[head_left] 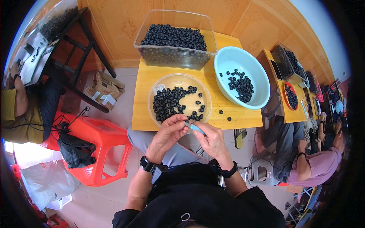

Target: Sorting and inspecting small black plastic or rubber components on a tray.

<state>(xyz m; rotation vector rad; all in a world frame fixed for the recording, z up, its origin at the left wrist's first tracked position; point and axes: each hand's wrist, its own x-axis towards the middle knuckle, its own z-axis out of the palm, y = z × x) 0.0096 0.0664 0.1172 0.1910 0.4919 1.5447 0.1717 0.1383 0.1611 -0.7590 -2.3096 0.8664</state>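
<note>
Close to the front edge of the table, both hands meet over a round clear tray (151,81) of small black ring-like parts (167,100). My left hand (167,133) pinches one small black part (186,121) between thumb and fingertips. In my right hand (213,140) is a small blue-handled knife (197,129), its short metal end against or just beside that part; the exact contact is too small to tell. At the right of the table stands a light blue basin (262,85) with more black parts in it. Two loose parts (221,112) lie on the wood near it.
A large clear bin (173,57) heaped with black parts stands at the back of the yellow table (243,121). To my left are a red plastic stool (102,140) and a cardboard box (104,88). People sit at other tables on both sides; a slipper (239,138) lies on the floor.
</note>
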